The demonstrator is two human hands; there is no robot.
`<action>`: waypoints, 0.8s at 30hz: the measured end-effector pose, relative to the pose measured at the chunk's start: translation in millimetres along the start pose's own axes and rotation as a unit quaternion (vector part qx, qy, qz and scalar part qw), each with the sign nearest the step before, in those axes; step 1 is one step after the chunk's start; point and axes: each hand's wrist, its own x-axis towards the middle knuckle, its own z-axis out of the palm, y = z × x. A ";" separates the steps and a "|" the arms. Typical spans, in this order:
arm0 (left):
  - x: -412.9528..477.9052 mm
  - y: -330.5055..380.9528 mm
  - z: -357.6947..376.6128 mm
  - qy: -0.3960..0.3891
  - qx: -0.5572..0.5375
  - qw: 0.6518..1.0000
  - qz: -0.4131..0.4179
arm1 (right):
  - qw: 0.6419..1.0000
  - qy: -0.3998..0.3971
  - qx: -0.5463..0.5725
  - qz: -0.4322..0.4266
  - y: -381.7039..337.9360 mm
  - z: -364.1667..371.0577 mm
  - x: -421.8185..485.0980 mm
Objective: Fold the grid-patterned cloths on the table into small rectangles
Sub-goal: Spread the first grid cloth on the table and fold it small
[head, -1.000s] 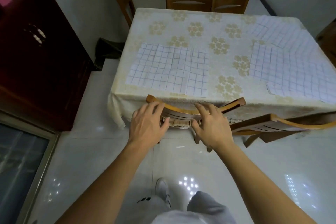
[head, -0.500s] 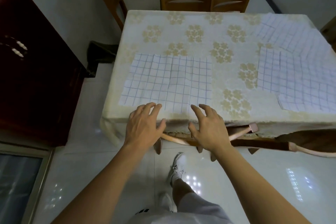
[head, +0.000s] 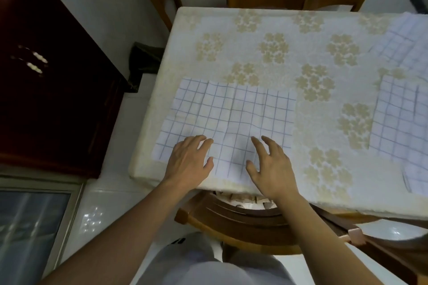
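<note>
Both your hands are out over the near edge of the desk (head: 266, 30) now, palms down, forearms reaching in from below, side by side. Your left hand (head: 188, 162) sits over the near left part of the grid cloth (head: 231, 113), thumb out to the side. Your right hand (head: 272, 166) is over the near right part, wrist just past the desk's edge. The fingers (head: 199, 142) of the left are loosely spread and barely bent; the fingers (head: 269, 143) of the right are fanned apart, tips pointing away from you. Neither hand grips anything. Whether the fingertips press the cloth or float just above it, I can't tell.

That cloth lies flat and unfolded at the near left of the desk, its front edge close to the rim, creases showing in it. A second grid cloth (head: 398, 118) lies well apart at the right, with a third cloth (head: 403, 46) behind it near the far right corner.

A second ago your hands were on the top rail of the wooden chair (head: 243, 217). Half a second ago they were at the desk's rim. Now they've come up over the cloth, and the chair is tucked in under the desk below your wrists. The cloths haven't shifted.
</note>
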 end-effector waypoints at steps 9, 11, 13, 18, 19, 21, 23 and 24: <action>12.9 -55.6 33.8 -0.081 0.017 0.995 0.053 | 0.997 -0.055 -0.038 -0.047 -6.5 41.7 16.2; 12.7 -65.8 42.0 -0.095 0.031 0.989 0.112 | 0.995 -0.070 -0.053 -0.052 -7.7 53.2 14.3; 12.7 -74.6 50.2 -0.109 0.051 0.978 0.172 | 0.994 -0.080 -0.052 -0.058 -8.0 64.0 11.9; 14.4 -89.0 68.9 -0.136 0.088 0.955 0.249 | 0.989 -0.088 -0.067 -0.096 -1.7 91.8 0.4; 14.2 -90.6 72.1 -0.135 0.092 0.952 0.260 | 0.987 -0.090 -0.077 -0.105 -1.0 95.9 -1.5; 13.1 -93.2 77.5 -0.128 0.096 0.947 0.280 | 0.984 -0.095 -0.097 -0.112 -0.7 103.0 -5.4; 12.3 -94.8 80.2 -0.122 0.096 0.944 0.290 | 0.982 -0.107 -0.113 -0.108 -1.2 109.9 -8.6; 12.8 -95.2 80.0 -0.120 0.095 0.944 0.294 | 0.981 -0.112 -0.120 -0.105 -1.7 113.3 -9.9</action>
